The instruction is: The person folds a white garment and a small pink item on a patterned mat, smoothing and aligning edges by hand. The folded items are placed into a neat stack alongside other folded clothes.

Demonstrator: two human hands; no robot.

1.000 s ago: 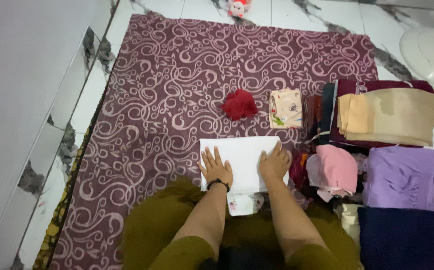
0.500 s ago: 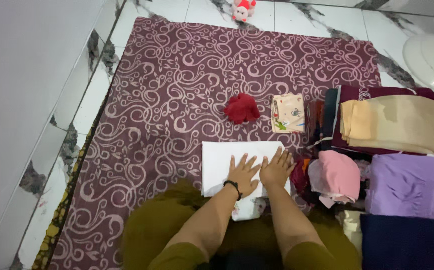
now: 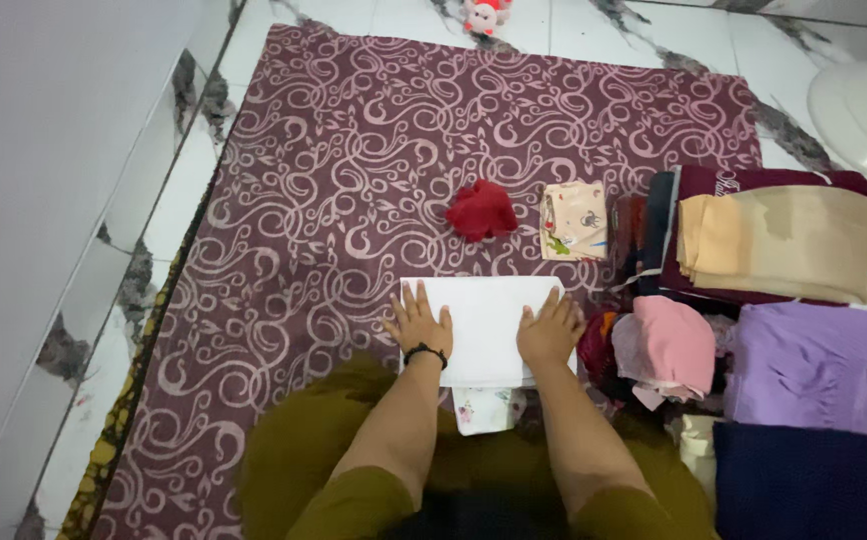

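While both palms lie flat, fingers spread, holding nothing, left hand (image 3: 420, 322) & right hand (image 3: 550, 330) press opposite ends of white cloth (image 3: 484, 325), long axis left-right.

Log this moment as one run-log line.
left hand flat on white cloth | right hand flat on it | cloth on patterned rug | red cloth beyond

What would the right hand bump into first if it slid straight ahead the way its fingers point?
The right hand, flat on the white folded cloth, points up the rug. Past the cloth's far edge, it would probably meet the small printed cream cloth first.
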